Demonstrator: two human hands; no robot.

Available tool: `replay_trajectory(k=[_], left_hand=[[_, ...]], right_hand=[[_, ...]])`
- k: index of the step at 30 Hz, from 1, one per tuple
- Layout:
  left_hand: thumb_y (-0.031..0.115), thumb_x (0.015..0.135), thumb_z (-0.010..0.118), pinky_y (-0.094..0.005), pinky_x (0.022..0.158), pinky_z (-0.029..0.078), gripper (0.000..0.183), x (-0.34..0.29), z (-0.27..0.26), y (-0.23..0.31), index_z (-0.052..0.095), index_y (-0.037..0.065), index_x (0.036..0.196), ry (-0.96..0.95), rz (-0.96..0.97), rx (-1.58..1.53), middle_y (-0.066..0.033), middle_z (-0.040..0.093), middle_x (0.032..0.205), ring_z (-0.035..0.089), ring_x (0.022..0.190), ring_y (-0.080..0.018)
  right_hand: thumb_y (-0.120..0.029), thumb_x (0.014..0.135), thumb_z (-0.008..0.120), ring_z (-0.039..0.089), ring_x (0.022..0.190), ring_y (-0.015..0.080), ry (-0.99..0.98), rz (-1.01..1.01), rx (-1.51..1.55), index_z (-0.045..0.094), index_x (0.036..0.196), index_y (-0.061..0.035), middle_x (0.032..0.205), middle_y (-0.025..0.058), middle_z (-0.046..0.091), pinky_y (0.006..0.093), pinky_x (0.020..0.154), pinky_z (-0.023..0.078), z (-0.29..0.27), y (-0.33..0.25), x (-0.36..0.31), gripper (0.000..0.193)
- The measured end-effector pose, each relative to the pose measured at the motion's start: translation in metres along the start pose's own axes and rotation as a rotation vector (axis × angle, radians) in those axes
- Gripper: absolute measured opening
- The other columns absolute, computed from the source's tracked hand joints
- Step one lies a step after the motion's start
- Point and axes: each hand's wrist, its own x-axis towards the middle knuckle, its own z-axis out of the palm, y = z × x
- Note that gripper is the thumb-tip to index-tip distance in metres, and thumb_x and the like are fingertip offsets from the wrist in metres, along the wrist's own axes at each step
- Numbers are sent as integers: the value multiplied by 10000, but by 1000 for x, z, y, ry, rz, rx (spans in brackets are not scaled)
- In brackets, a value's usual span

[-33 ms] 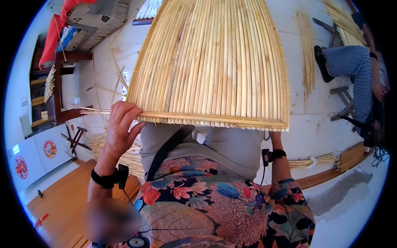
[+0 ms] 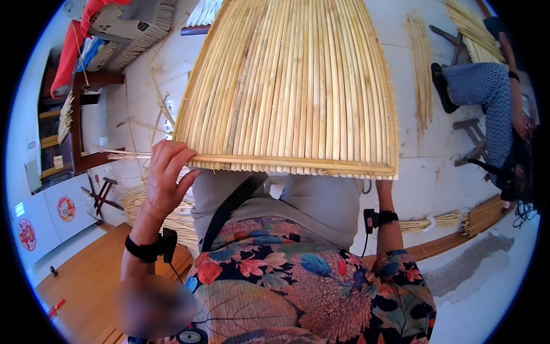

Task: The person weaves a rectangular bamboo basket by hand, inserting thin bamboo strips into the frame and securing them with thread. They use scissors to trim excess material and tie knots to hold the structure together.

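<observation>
A large mat of pale straight reeds (image 2: pixel 286 97) stretches away from my lap, its reeds lying side by side. A thin reed strip (image 2: pixel 275 162) runs crosswise along its near edge. My left hand (image 2: pixel 166 172) grips the near left corner, fingers over the strip and thumb just below it. Frayed reed ends (image 2: pixel 129 155) stick out leftward past that hand. Under the near right corner, my right hand (image 2: pixel 385 188) is mostly hidden by the mat; only its wrist side shows, so its fingers cannot be seen.
Loose reeds (image 2: pixel 419 74) lie on the pale floor at right, near a seated person's patterned trousers (image 2: pixel 478 86) and a wooden stool (image 2: pixel 474 140). More reeds (image 2: pixel 154 209) are heaped at left, behind my left arm. A brown wooden board (image 2: pixel 86 264) lies at lower left.
The view has shifted very slightly. My left hand keeps its grip on the mat's corner, and the mat stays in place over my lap.
</observation>
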Motion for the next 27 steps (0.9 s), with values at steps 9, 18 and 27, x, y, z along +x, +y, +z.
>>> replay_trajectory(k=[9,18,27], left_hand=[[41,665,766,-448,866,438,409,-8,19,-10,607,25,1042,145,23,-58,-140,576,1033,545,980,-352],[63,641,791,-438,888,407,455,-15,25,-17,621,40,1063,256,16,-138,-116,587,1045,547,989,-323],[66,660,793,-451,941,397,495,-58,20,-52,607,46,1119,394,-173,-100,-104,599,1057,557,1014,-299]], right_hand=[[-35,728,745,575,948,294,28,-935,-98,639,1083,-59,1034,91,613,354,848,470,-182,-370,-36,372],[-67,671,782,528,893,302,-242,-940,-318,645,1001,-82,904,96,544,411,787,443,-122,-404,-31,358],[-20,661,788,533,815,290,-265,-928,-225,675,947,-50,823,91,543,372,699,459,-114,-387,-23,309]])
